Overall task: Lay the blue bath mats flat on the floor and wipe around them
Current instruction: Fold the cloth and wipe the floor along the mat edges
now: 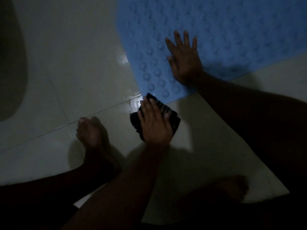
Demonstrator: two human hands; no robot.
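A blue bath mat (224, 35) with round suction cups facing up lies flat on the pale tiled floor, filling the upper right. My right hand (183, 60) rests palm down on the mat near its lower edge, fingers spread, holding nothing. My left hand (153, 123) presses a dark striped cloth (171, 113) onto the floor right at the mat's near corner. The cloth's far tip touches that corner. Only one mat is in view.
The tiles (79, 72) shine wet beside the cloth and along the mat's left edge. My bare left foot (90, 131) stands left of the cloth, my right foot (235, 188) at lower right. A dark rounded fixture (10, 63) fills the left edge. The light is dim.
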